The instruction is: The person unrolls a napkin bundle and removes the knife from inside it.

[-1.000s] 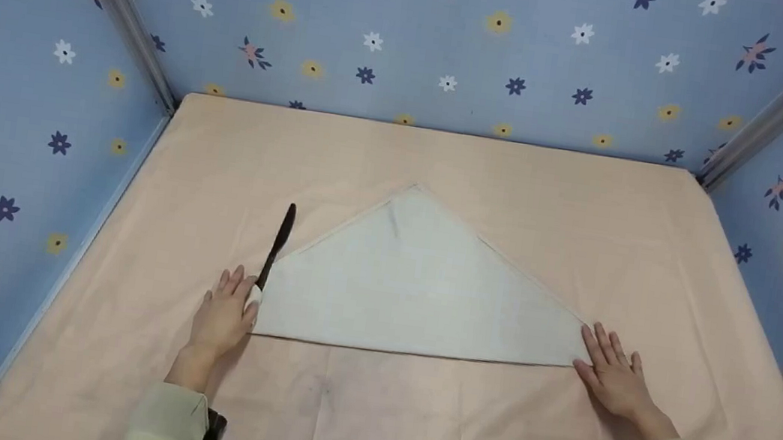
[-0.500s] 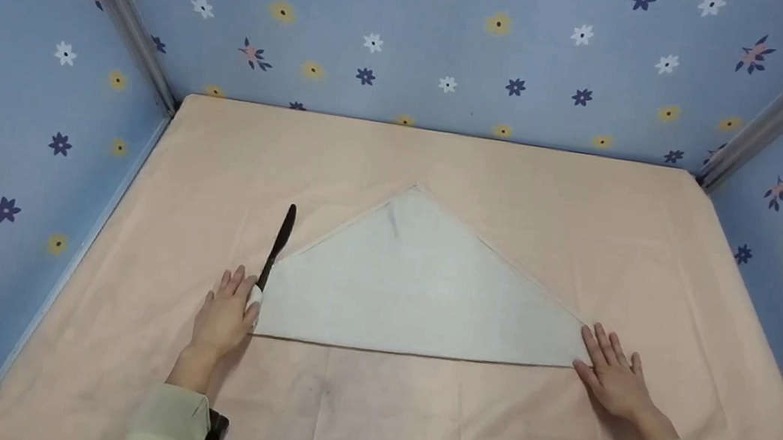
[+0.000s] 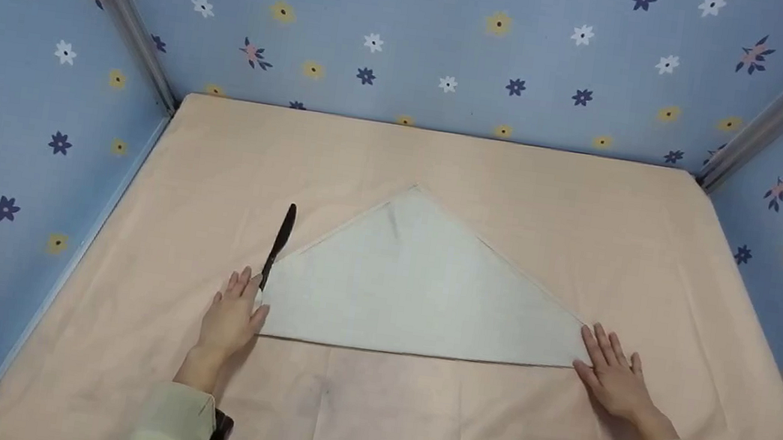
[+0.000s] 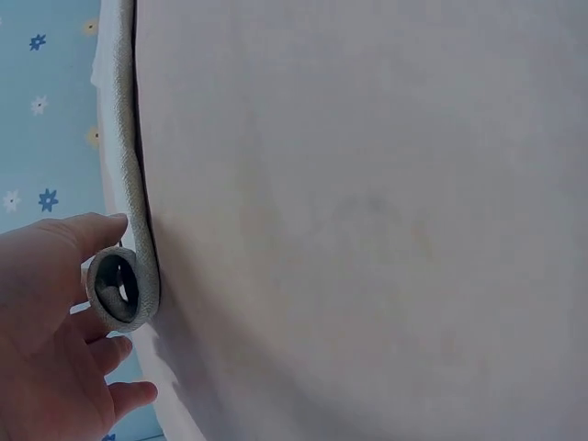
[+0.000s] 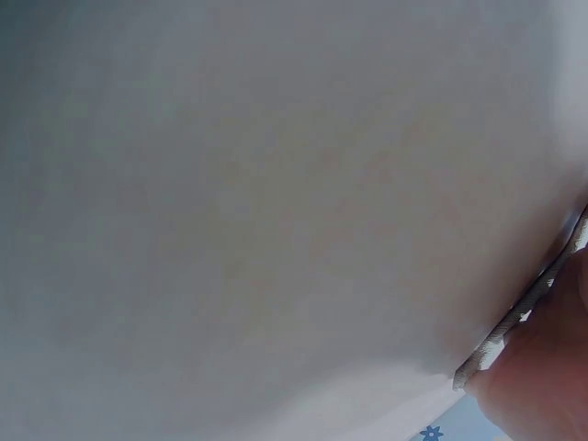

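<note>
A white cloth napkin (image 3: 421, 284), folded with a point at the far side, lies flat on the peach cover. Its left end is a roll (image 4: 136, 308), seen end-on as a hollow ring in the left wrist view. A black table knife (image 3: 285, 232) sticks out beyond the roll's far end; its lower part is hidden. My left hand (image 3: 229, 317) touches the roll, fingers fairly straight on the left side and thumb across to the right. Flat and with fingers spread, my right hand (image 3: 614, 378) rests on the napkin's right end.
A peach cover (image 3: 379, 430) with creases is spread over the table. Blue flowered panels (image 3: 416, 34) stand at the back and both sides, with grey posts (image 3: 117, 2) in the corners. A black device (image 3: 222, 427) sits at the left cuff.
My left hand has shifted slightly to the right along the napkin's rolled end, its thumb reaching further over the cloth. The right hand stays in place.
</note>
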A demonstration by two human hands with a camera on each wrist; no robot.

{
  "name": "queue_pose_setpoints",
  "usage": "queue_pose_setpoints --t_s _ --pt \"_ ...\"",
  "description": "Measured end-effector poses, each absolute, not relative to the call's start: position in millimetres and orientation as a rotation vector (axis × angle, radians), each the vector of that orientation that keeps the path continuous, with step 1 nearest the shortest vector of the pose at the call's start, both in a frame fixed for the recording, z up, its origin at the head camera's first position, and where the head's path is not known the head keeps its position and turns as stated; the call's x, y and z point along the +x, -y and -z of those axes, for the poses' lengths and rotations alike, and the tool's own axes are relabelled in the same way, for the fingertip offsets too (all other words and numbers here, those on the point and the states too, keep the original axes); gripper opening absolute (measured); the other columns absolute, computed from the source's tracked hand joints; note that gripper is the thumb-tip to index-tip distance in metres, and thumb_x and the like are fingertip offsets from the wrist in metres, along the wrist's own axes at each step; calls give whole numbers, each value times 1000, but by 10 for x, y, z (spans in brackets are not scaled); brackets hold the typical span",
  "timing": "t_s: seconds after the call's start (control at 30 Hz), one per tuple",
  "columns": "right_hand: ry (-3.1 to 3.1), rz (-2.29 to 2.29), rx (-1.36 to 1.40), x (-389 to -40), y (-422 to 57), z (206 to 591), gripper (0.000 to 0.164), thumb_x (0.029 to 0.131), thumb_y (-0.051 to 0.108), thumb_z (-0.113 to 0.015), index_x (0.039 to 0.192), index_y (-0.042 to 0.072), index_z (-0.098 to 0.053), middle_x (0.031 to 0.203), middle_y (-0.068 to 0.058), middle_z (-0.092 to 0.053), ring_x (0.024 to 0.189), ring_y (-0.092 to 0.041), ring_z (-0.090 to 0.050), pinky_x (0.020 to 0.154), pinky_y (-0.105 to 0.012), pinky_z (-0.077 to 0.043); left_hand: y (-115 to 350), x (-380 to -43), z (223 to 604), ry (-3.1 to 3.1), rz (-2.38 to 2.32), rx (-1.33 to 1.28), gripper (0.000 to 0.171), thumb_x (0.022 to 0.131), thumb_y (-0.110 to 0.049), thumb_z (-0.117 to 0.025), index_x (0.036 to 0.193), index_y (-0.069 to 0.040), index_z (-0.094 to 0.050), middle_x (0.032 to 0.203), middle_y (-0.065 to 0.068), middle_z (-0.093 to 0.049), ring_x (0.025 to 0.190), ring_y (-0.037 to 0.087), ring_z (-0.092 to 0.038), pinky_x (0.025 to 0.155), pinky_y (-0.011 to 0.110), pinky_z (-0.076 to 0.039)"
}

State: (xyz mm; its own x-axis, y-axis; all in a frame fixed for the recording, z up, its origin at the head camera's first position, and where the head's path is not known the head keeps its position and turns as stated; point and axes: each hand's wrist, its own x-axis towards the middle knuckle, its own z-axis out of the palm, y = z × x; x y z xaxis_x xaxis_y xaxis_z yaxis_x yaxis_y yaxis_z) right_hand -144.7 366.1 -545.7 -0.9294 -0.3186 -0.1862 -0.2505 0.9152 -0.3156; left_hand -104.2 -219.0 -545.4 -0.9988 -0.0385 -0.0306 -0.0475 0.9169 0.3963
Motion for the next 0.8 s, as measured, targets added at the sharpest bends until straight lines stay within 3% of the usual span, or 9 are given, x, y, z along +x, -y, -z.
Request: queue_pose_setpoints --t_s 0.8 --pt "-2850 435 -430 -1438 -3656 5457 62 94 38 -36 142 4 -14 146 -19 -5 131 -39 -3 95 -63 4 2223 -1059 5500 -3041 -590 -123 52 90 -17 -45 134 5 -30 138 25 -26 127 41 -19 97 57 -21"
